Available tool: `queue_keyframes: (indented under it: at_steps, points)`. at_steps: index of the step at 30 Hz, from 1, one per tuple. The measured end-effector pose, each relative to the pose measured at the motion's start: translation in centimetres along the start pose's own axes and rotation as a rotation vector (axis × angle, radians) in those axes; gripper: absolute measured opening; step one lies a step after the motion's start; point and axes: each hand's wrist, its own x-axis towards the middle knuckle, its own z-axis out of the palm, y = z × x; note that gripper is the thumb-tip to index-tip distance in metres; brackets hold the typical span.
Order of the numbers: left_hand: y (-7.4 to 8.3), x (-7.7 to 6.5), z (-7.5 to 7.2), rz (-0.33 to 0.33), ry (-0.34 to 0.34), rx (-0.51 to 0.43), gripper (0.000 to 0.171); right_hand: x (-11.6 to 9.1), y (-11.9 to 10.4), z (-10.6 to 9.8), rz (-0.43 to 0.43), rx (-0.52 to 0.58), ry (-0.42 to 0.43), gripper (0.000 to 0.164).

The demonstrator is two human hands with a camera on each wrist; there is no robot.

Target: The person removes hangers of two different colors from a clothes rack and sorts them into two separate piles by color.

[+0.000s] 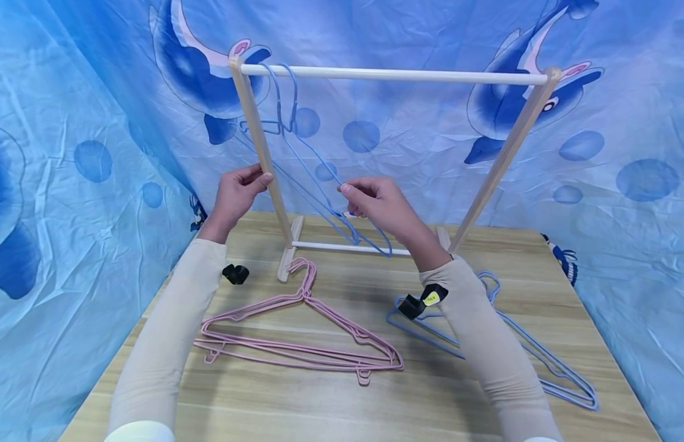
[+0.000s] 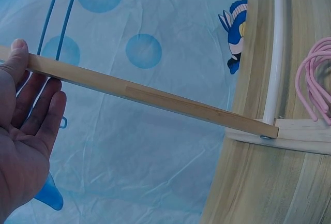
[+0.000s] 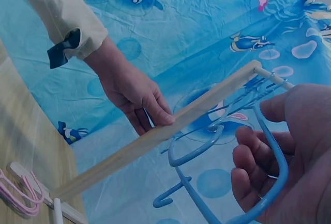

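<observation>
Two blue hangers hang by their hooks from the white top rod [image 1: 397,74] of a small wooden rack, close to its left end. My left hand [image 1: 239,193] grips the rack's left wooden post [image 1: 253,116], thumb in front and fingers behind, as the left wrist view shows. With thumb and fingers my right hand [image 1: 377,202] pinches the side of the nearer blue hanger [image 3: 282,167], whose lower end slants down toward the rack's low crossbar [image 1: 342,247]. Both hangers stand at an angle, and their wires overlap, so the far one is partly hidden.
Several pink hangers [image 1: 305,297] lie stacked on the wooden table [image 1: 297,405] in front of the rack. More blue hangers [image 1: 562,371] lie at the right, partly under my right forearm. A blue dolphin-print curtain [image 1: 397,159] surrounds the table.
</observation>
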Motion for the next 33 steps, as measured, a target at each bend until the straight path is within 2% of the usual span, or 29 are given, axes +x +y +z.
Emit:
queue_keyframes:
  at_steps: [11,19,27,33]
  points:
    - [0.1,-0.1,0.0,-0.005,-0.003,0.001,0.052,0.0,-0.8,-0.1,0.024,0.007,0.070,0.024]
    - [0.0,-0.2,0.0,-0.002,-0.005,0.002,0.052,0.0,-1.1,-0.3,0.027,0.009,0.054,0.024]
    - [0.2,-0.5,0.0,-0.009,-0.005,0.002,0.051,-0.1,-0.9,-0.3,-0.005,0.012,0.066,0.023]
    - [0.2,-0.4,0.0,-0.007,-0.006,0.001,0.052,-0.4,-1.1,-0.6,-0.038,-0.043,0.090,0.024]
